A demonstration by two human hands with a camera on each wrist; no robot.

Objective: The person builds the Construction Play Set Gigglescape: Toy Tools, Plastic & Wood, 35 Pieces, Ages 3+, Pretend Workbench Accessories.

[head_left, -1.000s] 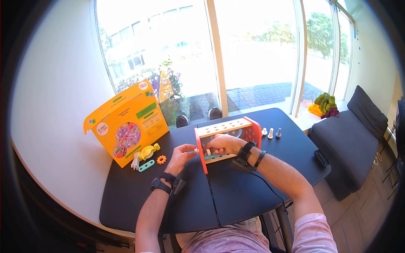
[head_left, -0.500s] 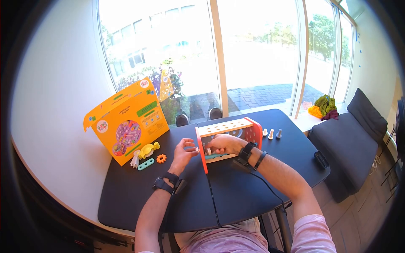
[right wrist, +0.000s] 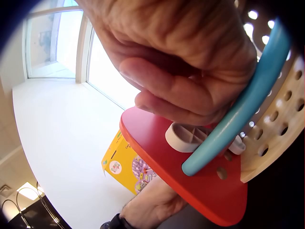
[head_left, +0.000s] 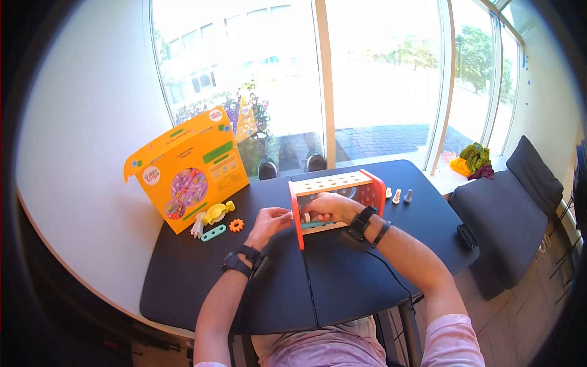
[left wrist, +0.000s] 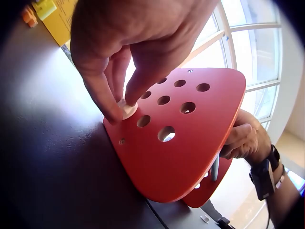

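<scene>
Left hand (left wrist: 126,45) is pinching a pale knob (left wrist: 127,110) with its fingertips, against the outer face of the left red panel (left wrist: 190,157). Right hand (head_left: 333,208) is sitting inside the toy frame (head_left: 330,182), visible fingers curling. Thumb and index tip are hiding, so can't tell if it's grasping the cream ribbed piece (right wrist: 178,139) just beside it.

Risks, my read:
- Knob could be slipping or turning loose: only fingertips are holding it.
- If knob and ribbed piece are 2 halves of 1 joint, off-axis pushing could be jamming them. Panel is hiding any mating, so can't confirm they're lining up.
- Teal rod (right wrist: 238,112) is crossing right by the right hand, crowding the fingers; a bump could be costing alignment.
- Uneven force could be skewing the frame on the black table (head_left: 275,306).
- Cable (head_left: 391,273) is hanging off the right wrist; could be snagging.

Looks: knob is showing off-white and roundish, fingers covering most of it. It's sitting near the panel's edge, with open round holes beside it. Ribbed piece is showing a round rim with a cross inside, by the panel's inner face. 3 bolts (head_left: 396,196) are standing past the frame's right end: 2 pale, 1 grey.
</scene>
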